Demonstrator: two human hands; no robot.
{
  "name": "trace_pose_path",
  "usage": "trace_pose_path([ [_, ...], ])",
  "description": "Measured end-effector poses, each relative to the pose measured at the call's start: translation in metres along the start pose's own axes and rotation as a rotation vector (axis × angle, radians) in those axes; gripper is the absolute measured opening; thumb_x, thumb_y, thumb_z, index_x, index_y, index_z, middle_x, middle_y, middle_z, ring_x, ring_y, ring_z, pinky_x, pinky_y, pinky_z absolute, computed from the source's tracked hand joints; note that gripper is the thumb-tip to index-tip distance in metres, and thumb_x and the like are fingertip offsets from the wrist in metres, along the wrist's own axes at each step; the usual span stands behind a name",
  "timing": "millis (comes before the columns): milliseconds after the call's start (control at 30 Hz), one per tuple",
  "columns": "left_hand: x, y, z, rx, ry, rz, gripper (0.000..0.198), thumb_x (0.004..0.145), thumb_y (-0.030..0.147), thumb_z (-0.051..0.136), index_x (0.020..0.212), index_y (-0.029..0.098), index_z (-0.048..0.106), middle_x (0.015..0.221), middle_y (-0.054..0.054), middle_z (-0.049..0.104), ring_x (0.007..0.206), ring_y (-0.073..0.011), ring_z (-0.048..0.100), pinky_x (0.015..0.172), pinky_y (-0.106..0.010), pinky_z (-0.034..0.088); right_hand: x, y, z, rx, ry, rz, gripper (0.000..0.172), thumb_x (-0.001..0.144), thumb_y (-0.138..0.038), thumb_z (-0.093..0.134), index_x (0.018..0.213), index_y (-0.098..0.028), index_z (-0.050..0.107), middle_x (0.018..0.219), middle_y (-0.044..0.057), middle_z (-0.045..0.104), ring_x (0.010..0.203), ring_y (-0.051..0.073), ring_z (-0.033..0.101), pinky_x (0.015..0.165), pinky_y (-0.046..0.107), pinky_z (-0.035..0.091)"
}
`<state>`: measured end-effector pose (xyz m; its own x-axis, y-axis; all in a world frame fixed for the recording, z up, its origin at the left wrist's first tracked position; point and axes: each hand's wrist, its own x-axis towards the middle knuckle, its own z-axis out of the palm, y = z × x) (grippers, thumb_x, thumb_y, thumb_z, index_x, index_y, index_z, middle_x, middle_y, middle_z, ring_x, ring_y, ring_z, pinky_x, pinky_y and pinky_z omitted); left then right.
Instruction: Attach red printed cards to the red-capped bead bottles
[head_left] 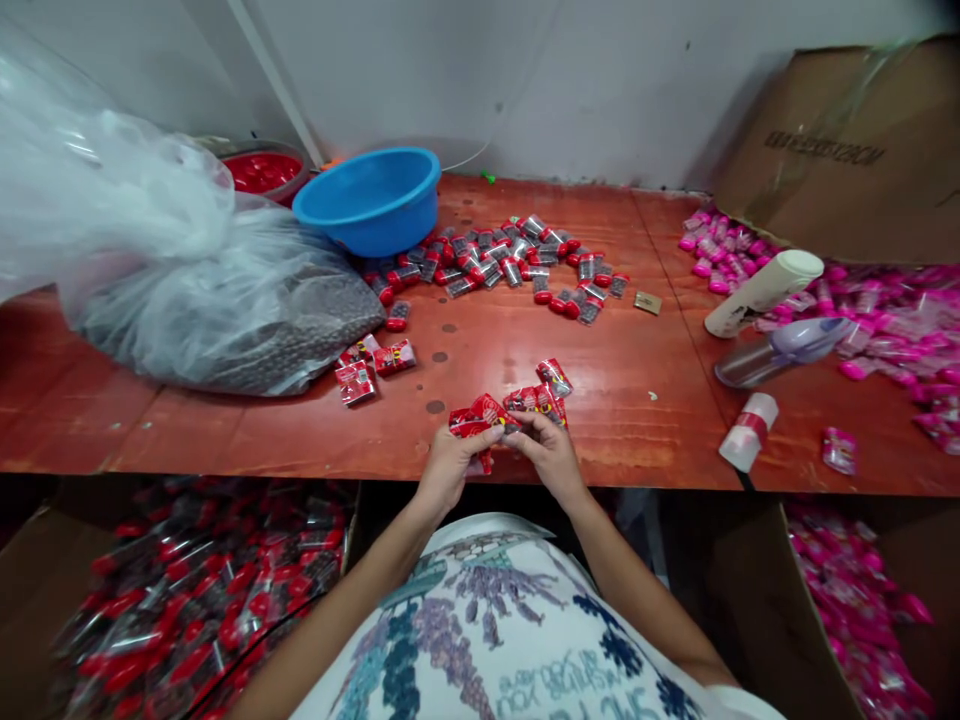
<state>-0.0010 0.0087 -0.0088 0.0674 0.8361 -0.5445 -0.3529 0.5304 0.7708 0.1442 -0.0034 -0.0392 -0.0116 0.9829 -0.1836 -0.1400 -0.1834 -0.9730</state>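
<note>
My left hand point(448, 468) is closed around some red printed wrappers point(480, 412) at the front edge of the table. Fingers and thumb of my right hand point(551, 455) pinch at the right end of the same bunch, where something dark shows that I cannot make out clearly. Just beyond my right hand lie several red printed packets point(553, 376). More red wrapper stacks point(356, 383) sit to the left, beside a big clear plastic bag point(247, 320) of dark grey pieces. Farther back, small clear tubs with red lids point(487, 262) are scattered in a loose heap.
A blue basin point(371, 205) stands behind the tubs. On the right are a white bottle point(765, 290), a purple-topped cup point(784, 350), a white roll point(750, 430), pink tubs point(870, 320) and a cardboard box point(840, 150). Below the edge, cartons hold red-lidded tubs point(217, 600) and pink packets point(855, 610).
</note>
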Motion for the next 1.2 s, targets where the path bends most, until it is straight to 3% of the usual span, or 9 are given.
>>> trace_pose_path([
  [133,0.008,0.001,0.000,-0.152,-0.016,-0.054,0.033,0.060,0.025,0.082,0.089,0.013,0.071,0.080,-0.008,0.072,0.066,-0.0165,0.067,0.053,-0.022,0.052,0.006,-0.004,-0.019,-0.186,0.171,-0.066,0.038,0.074,-0.040,0.069,0.107,-0.021,0.067,0.085,0.001,0.066,0.068,0.015,0.057,0.061,0.026,0.047],
  [300,0.015,0.010,0.000,-0.299,-0.042,-0.138,0.021,0.066,0.007,0.071,0.088,0.007,0.070,0.090,-0.015,0.073,0.077,-0.0217,0.070,0.070,-0.031,0.058,0.011,-0.016,-0.036,-0.673,0.422,-0.229,0.040,0.076,-0.043,0.066,0.110,-0.022,0.067,0.101,0.006,0.058,0.081,0.018,0.057,0.075,0.032,0.047],
  [467,0.019,0.009,0.007,-0.356,-0.001,-0.069,0.015,0.066,0.005,0.070,0.081,0.008,0.069,0.079,-0.010,0.073,0.067,-0.0188,0.069,0.066,-0.029,0.058,0.006,-0.019,-0.001,-0.557,0.133,-0.250,0.033,0.085,-0.035,0.057,0.116,-0.024,0.060,0.094,0.003,0.064,0.075,0.016,0.059,0.070,0.027,0.048],
  [567,0.024,0.010,0.009,-0.376,-0.010,-0.027,0.017,0.063,0.006,0.073,0.079,0.008,0.069,0.075,-0.007,0.072,0.063,-0.0159,0.067,0.062,-0.025,0.057,0.013,-0.020,0.014,-0.551,0.060,-0.264,0.030,0.088,-0.029,0.051,0.117,-0.025,0.057,0.098,0.002,0.067,0.083,0.017,0.063,0.074,0.026,0.049],
  [733,0.032,0.017,0.008,-0.389,0.021,-0.031,0.020,0.061,0.002,0.072,0.079,0.008,0.068,0.073,-0.007,0.072,0.060,-0.0165,0.067,0.060,-0.027,0.058,0.037,-0.037,0.012,-0.828,-0.168,-0.280,0.035,0.091,-0.027,0.046,0.126,-0.026,0.053,0.094,0.002,0.071,0.084,0.018,0.067,0.072,0.026,0.048],
  [867,0.037,0.025,0.005,-0.405,0.032,-0.044,0.016,0.064,0.000,0.069,0.078,0.008,0.068,0.076,-0.009,0.073,0.066,-0.0196,0.069,0.064,-0.033,0.060,0.080,-0.062,-0.008,-1.056,-0.379,-0.293,0.033,0.091,-0.031,0.049,0.123,-0.033,0.056,0.095,-0.002,0.072,0.082,0.015,0.067,0.071,0.023,0.047],
  [933,0.038,0.030,0.002,-0.402,0.072,-0.054,0.015,0.065,-0.001,0.068,0.076,0.008,0.067,0.075,-0.008,0.072,0.067,-0.0201,0.069,0.063,-0.035,0.060,0.114,-0.077,-0.030,-1.200,-0.239,-0.227,0.027,0.089,-0.027,0.051,0.111,-0.033,0.064,0.094,-0.004,0.072,0.082,0.013,0.065,0.073,0.020,0.047],
  [1067,0.037,0.038,-0.006,-0.432,0.103,-0.042,0.014,0.065,-0.004,0.067,0.073,0.008,0.067,0.072,-0.008,0.072,0.062,-0.0183,0.068,0.061,-0.032,0.060,0.173,-0.095,-0.089,-1.330,0.150,-0.138,0.036,0.091,-0.018,0.039,0.122,-0.013,0.057,0.117,0.015,0.063,0.105,0.022,0.057,0.090,0.034,0.042],
  [1200,0.038,0.041,-0.014,-0.472,0.114,-0.061,0.014,0.065,-0.005,0.067,0.070,0.008,0.066,0.067,-0.007,0.071,0.056,-0.0156,0.067,0.057,-0.027,0.058,0.183,-0.072,-0.122,-1.409,0.284,-0.028,0.036,0.087,-0.026,0.051,0.117,-0.007,0.058,0.111,0.022,0.062,0.103,0.028,0.056,0.088,0.040,0.040],
])
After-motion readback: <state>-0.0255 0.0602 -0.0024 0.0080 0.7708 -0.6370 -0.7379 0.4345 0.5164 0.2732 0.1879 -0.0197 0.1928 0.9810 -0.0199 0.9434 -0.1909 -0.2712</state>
